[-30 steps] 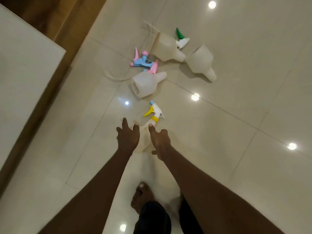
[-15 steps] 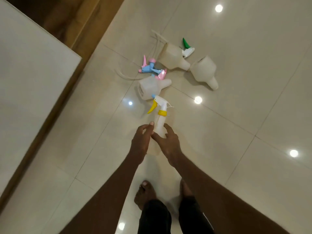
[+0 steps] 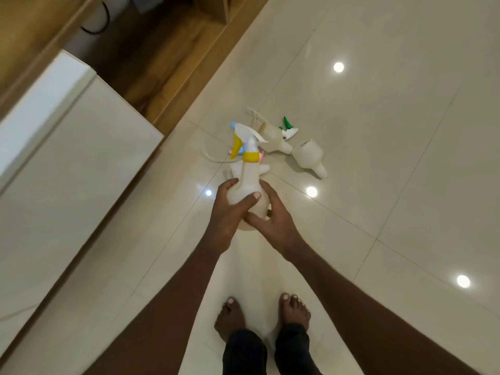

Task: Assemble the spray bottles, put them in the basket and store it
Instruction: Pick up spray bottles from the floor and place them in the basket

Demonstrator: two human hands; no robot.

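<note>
Assembled spray bottle (image 3: pixel 247 185), white with yellow collar and trigger, held upright above the tiled floor (image 3: pixel 378 131). Left hand (image 3: pixel 230 212) wraps its body, thumb across the front; right hand (image 3: pixel 273 217) grips the lower right side, fingers curled round it. Beyond, on the floor: two headless bottles (image 3: pixel 274 138) (image 3: pixel 308 155) lying on their sides, a green-and-white spray head (image 3: pixel 288 129) beside the first. White cabinet (image 3: pixel 67 158) to the left.

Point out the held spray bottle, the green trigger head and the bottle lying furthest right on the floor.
held spray bottle (image 3: pixel 244 185): head view, on its translucent body above the hands.
green trigger head (image 3: pixel 288 128): head view, on its middle, where green meets white.
rightmost bottle (image 3: pixel 308 154): head view, on its body's side.
</note>
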